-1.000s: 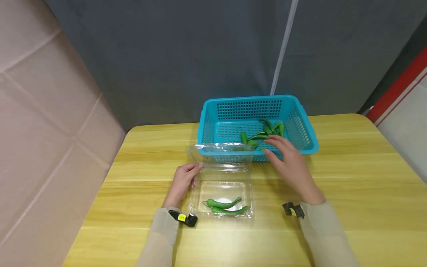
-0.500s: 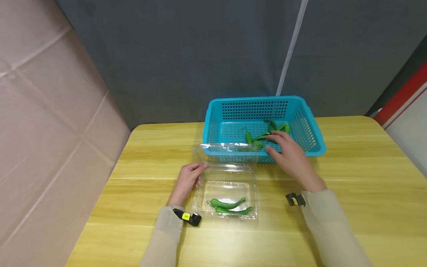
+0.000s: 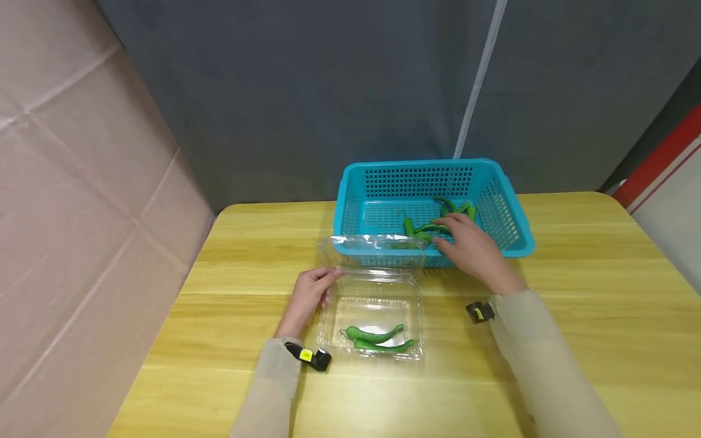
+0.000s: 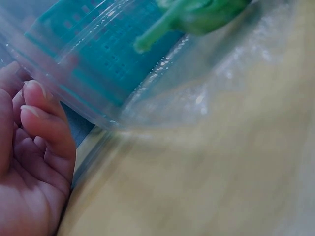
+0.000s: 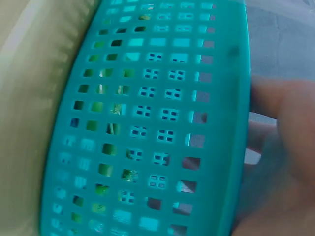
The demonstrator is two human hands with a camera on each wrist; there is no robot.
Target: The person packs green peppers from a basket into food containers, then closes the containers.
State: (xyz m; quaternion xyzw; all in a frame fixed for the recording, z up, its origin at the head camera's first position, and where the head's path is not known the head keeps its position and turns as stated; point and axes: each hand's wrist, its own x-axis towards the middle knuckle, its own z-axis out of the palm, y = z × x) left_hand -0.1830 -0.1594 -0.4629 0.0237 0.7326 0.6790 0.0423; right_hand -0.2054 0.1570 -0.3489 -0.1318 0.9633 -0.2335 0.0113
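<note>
My left hand point(image 3: 308, 298) holds the left edge of a clear plastic clamshell container point(image 3: 378, 287) between thumb and fingers, near the hinge. In the left wrist view its fingers point(image 4: 48, 120) are curled by the plastic wall. The container's lid stands raised, leaning at the blue basket's front. Two green chili peppers point(image 3: 375, 335) lie along the near side of the container. My right hand point(image 3: 475, 252) reaches over the basket's front rim, thumb and fingers apart, beside the green peppers point(image 3: 435, 229) inside. The right wrist view hides its fingertips behind the basket wall.
A blue perforated basket point(image 3: 418, 163) stands at the back of the wooden table point(image 3: 246, 243), with several green peppers in its right half. A dark grey curtain point(image 3: 306, 103) hangs behind it, and a pale quilted wall point(image 3: 71, 201) rises at the left.
My right hand has reached lower and a little left into the basket, closer to the peppers. The left hand keeps its hold on the container. The head view has shifted slightly.
</note>
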